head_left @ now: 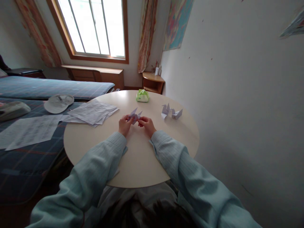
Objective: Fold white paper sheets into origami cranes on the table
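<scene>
Between my two hands, just above the middle of the round table, is a folded pale purple origami crane with pointed tips sticking up. My left hand is closed on its left side. The fingers of my right hand pinch its right side. Two more paper cranes of the same colour, one origami crane and another origami crane, stand side by side on the table to the right of my hands.
A green tissue pack lies at the table's far side. Paper sheets are piled at the left edge, with printed sheets on the bed. A white cap rests there too. The wall borders the right.
</scene>
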### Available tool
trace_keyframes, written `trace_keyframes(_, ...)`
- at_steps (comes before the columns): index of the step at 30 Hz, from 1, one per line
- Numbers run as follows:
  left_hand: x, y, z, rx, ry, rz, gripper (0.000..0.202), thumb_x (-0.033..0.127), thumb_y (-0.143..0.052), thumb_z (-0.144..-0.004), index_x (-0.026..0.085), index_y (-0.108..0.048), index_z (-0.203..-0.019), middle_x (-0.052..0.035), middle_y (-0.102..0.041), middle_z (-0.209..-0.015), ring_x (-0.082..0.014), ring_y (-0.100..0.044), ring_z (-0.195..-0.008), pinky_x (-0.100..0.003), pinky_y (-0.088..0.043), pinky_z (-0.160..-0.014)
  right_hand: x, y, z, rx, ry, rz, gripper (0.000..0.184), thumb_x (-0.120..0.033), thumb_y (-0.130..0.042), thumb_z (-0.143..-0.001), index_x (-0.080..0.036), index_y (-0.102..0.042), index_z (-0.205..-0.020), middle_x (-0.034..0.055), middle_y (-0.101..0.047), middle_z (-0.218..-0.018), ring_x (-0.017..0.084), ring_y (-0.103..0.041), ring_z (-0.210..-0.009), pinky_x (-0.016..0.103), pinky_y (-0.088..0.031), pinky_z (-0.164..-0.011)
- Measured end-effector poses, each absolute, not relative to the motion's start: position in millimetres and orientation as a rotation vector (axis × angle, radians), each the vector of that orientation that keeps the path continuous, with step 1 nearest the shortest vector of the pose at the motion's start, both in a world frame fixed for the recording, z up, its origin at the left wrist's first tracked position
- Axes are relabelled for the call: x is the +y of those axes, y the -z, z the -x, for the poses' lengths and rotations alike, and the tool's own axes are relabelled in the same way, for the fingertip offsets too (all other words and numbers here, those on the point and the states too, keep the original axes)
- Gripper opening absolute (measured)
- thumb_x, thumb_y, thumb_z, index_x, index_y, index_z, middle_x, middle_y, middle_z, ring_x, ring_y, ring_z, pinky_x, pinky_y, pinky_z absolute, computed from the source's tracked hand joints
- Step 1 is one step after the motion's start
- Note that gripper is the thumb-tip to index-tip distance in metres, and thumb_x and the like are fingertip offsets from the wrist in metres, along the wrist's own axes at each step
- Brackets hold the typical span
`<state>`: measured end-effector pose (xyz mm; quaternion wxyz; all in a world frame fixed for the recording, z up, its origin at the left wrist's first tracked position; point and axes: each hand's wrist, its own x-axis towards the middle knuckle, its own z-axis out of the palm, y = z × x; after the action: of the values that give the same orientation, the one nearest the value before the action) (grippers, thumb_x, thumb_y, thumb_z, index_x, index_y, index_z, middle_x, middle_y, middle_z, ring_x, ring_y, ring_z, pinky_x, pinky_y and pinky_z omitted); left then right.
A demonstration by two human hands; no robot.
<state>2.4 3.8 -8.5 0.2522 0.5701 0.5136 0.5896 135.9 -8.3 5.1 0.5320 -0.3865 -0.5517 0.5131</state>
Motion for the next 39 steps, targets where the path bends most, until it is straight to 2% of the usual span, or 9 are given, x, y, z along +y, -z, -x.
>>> trace_keyframes(13,4.1,9.3,0.6,1.527,-1.573,-1.559,0.026,0.036,-0.061,-0.066,0.016,-0.066,-0.08,-0.0072,-0.067,-0.078,-0.0185,-0.06,-0.073,-0.027,-0.045,-0.065,-12.7,-8.7,-135.6,-1.33,-1.245,0.91,0.016,-0.029,-0.063,-0.054,-0.016,-0.06,-0.062,-0.0047,-0.052,-0.049,0.006,-0.045,-0.048,0.021,-0.035,-0.049)
trace_keyframes(21,1.2,6.7,-0.3,1.481,-1.575,-1.567,0.027,0.039,-0.061,-0.066,0.016,-0.066,-0.079,-0.0053,-0.067,-0.076,-0.0177,-0.06,-0.073,-0.026,-0.045,-0.066,-14.6,-9.3,-135.1,-1.379,-1.305,0.866,0.012,-0.027,-0.063,-0.054,-0.015,-0.061,-0.059,-0.0046,-0.051,-0.049,0.006,-0.045,-0.049,0.021,-0.033,-0.049)
trace_keyframes(33,0.9,4.7,-1.6,1.47,-1.574,-1.552,0.029,0.036,-0.068,-0.057,0.016,-0.066,-0.079,-0.0034,-0.066,-0.078,-0.015,-0.059,-0.071,-0.024,-0.045,-0.064,-12.7,-8.2,-134.3,-1.35,-1.306,0.858,0.012,-0.026,-0.063,-0.053,-0.015,-0.06,-0.059,-0.005,-0.05,-0.047,0.006,-0.045,-0.047,0.021,-0.032,-0.047)
trace_keyframes(39,1.6,5.8,-1.9,1.524,-1.592,-1.535,0.028,0.036,-0.067,-0.058,0.017,-0.067,-0.078,-0.0033,-0.064,-0.075,-0.0148,-0.058,-0.07,-0.023,-0.043,-0.061,-15.1,-9.9,-133.7,-1.358,-1.312,0.875,0.014,-0.028,-0.064,-0.053,-0.015,-0.059,-0.056,-0.0048,-0.05,-0.046,0.006,-0.044,-0.047,0.021,-0.031,-0.048)
